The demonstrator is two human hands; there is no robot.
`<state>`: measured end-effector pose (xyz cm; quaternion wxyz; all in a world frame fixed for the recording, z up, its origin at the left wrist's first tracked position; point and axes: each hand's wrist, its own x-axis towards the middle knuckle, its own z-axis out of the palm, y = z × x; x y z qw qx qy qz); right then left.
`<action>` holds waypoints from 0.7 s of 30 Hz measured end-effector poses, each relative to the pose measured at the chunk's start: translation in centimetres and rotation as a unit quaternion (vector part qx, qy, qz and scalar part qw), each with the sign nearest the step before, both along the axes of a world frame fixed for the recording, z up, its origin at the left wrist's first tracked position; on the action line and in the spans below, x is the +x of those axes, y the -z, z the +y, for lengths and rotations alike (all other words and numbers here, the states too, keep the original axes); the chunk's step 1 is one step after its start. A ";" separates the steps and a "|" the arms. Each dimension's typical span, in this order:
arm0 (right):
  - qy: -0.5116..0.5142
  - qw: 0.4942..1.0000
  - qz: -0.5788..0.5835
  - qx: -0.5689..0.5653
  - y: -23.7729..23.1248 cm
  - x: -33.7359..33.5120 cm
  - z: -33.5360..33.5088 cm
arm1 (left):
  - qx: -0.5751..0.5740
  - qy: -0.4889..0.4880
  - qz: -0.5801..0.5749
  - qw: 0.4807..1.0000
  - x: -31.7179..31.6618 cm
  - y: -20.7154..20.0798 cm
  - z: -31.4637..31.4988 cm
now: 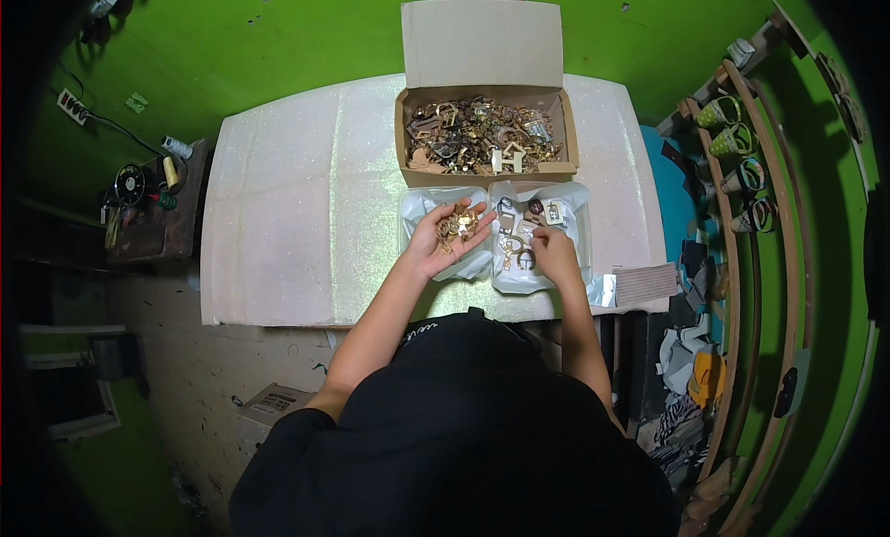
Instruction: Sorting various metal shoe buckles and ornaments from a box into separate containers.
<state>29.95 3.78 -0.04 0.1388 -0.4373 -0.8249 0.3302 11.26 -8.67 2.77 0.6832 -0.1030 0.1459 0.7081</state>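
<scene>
My left hand (430,244) is palm up over the left tray (408,224), cupping a pile of small gold-coloured metal fittings (461,226). Its fingers point to the right and curl slightly. My right hand (554,256) reaches into the right tray (577,203), fingers drawn together and pointing down; whatever they pinch is hidden. Both trays are shallow and lined with white plastic. In the right one lie several buckles and metal pieces, among them a gold curved fitting (510,250) and a dark ring-shaped piece (527,259) close to my right fingers.
Behind the trays, an open cardboard box (571,134) is heaped with mixed metal fittings. The pale, shiny table cover (269,203) extends to both sides. Striped brown material (646,283) lies at the right front corner. A wooden rack (730,231) stands at right; thread spools (176,148) sit at left.
</scene>
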 end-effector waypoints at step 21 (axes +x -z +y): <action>-0.222 0.931 0.222 0.189 -8.5 -7.9 -6.9 | 0.051 -0.014 0.101 0.994 0.7 -2.8 0.3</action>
